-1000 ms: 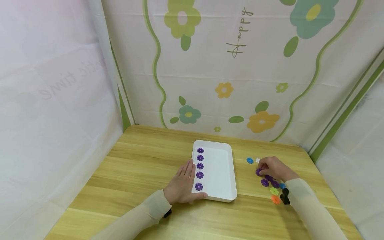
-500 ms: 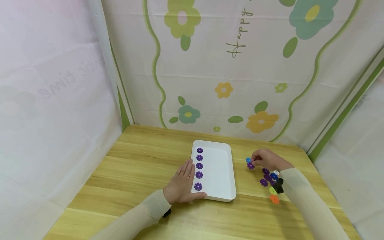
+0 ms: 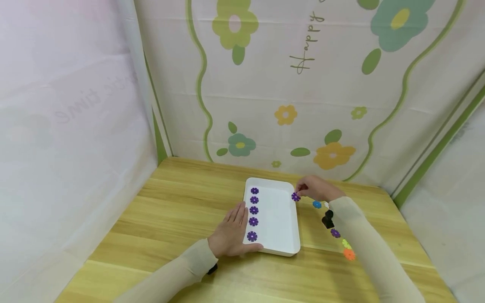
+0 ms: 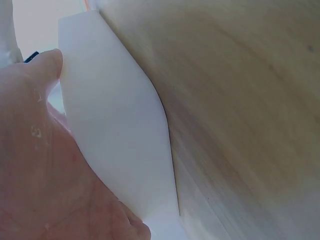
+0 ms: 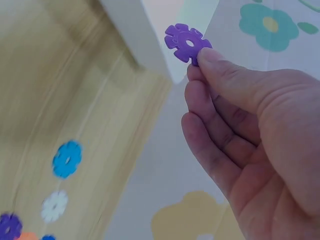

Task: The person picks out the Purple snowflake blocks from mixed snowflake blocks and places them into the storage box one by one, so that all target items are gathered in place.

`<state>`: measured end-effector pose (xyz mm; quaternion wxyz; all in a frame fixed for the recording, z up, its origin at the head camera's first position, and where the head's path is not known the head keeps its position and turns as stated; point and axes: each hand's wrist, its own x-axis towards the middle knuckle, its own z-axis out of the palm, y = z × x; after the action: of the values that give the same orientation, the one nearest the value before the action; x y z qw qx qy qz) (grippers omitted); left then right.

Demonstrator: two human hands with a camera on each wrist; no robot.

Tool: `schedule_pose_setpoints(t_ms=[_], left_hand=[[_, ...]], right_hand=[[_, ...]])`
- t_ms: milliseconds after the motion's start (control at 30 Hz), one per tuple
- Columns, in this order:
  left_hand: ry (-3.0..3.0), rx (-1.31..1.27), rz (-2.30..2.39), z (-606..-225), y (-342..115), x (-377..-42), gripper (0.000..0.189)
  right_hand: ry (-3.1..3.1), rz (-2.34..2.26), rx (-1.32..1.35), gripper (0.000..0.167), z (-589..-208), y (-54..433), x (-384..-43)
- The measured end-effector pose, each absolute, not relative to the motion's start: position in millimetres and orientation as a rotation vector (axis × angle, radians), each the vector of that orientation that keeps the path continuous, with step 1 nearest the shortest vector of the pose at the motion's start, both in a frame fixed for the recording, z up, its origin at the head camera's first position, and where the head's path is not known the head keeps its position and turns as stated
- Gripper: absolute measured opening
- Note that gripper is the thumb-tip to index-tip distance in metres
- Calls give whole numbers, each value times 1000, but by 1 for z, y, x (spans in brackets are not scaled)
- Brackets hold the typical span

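A purple snowflake-shaped plastic disc (image 5: 189, 43) is pinched between the thumb and forefinger of my right hand (image 3: 317, 188), at the right rim of the white tray (image 3: 278, 219). Inside that tray, along its left side, several purple snowflake discs (image 3: 254, 210) lie in a column. My left hand (image 3: 229, 235) rests against the tray's near left corner with fingers straight, the thumb lying along the near rim. The left wrist view shows the tray's outer wall (image 4: 115, 110) beside that hand.
Loose discs lie on the wooden table (image 3: 182, 202) right of the tray: blue (image 3: 316, 204), white (image 5: 54, 206), purple (image 3: 335, 233), yellow-green (image 3: 346, 243) and orange (image 3: 349, 254). A black wrist camera (image 3: 328, 219) hides part of them. Printed fabric walls (image 3: 261, 84) enclose the table.
My right hand has carried the purple disc from the loose pieces leftward and away from me, up to the tray's right rim. The left hand has stayed on the tray.
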<state>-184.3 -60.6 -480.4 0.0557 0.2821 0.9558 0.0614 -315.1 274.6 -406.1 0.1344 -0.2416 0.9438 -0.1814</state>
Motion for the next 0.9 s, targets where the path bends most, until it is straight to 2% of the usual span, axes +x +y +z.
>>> schedule_pose_setpoints(t_ms=[267,900], left_hand=[[2909,847,189,-484,-60,-187,121],[2929,863,143,-481,-59,-186,120]], right_hand=[[2722,-531,-777,11,-419,244,-338],[2860,-455,-544,12,-453,210,-365]])
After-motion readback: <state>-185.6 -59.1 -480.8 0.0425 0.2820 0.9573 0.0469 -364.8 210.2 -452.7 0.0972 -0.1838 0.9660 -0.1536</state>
